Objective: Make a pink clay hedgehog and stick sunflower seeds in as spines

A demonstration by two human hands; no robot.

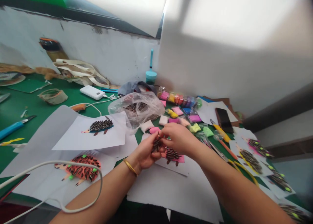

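Observation:
My left hand (146, 152) is cupped and closed round a small pile of striped sunflower seeds (156, 145). My right hand (176, 137) hovers just above it, fingers pinched together at the seeds. Under both hands lies a pink clay hedgehog (174, 155) studded with seeds, on a white sheet (168, 184). A gold bangle (130, 167) circles my left wrist.
Finished hedgehogs lie about: a blue one (100, 126), an orange one (81, 168), several at right (251, 160). A plastic bag of seeds (138, 109), clay packets (178, 101), phone (223, 119), power bank (93, 92), tape roll (53, 96), blue knife (13, 127), white cable (49, 167) on the green table (19, 103).

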